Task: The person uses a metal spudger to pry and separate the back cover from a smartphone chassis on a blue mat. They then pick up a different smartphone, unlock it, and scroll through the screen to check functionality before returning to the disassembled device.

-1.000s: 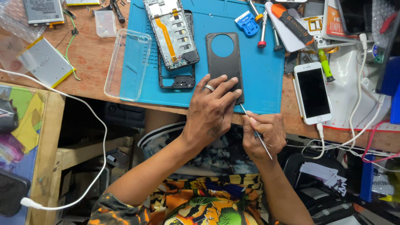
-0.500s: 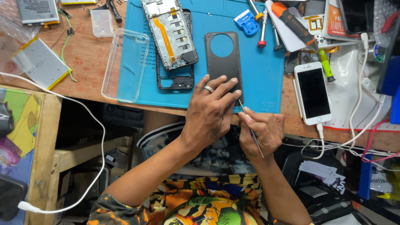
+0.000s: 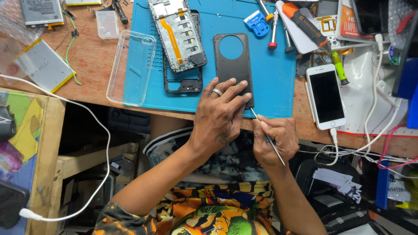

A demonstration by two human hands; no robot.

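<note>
While the right hand [image 3: 274,139] pinches a thin metal pick [image 3: 266,135] between thumb and fingers near the bench edge, its tip meets the lower right corner of the black back cover [image 3: 235,65]. The left hand [image 3: 220,115], fingers spread, presses flat on that cover's lower end. The cover lies on the blue mat [image 3: 270,78]. Farther off sit a phone frame [image 3: 178,35], a clear case [image 3: 130,65] and, to the right, a white phone [image 3: 326,95].

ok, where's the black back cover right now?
In the head view the black back cover lies on the blue mat, centre, right of the phone frame; the left hand presses its near end.
</note>
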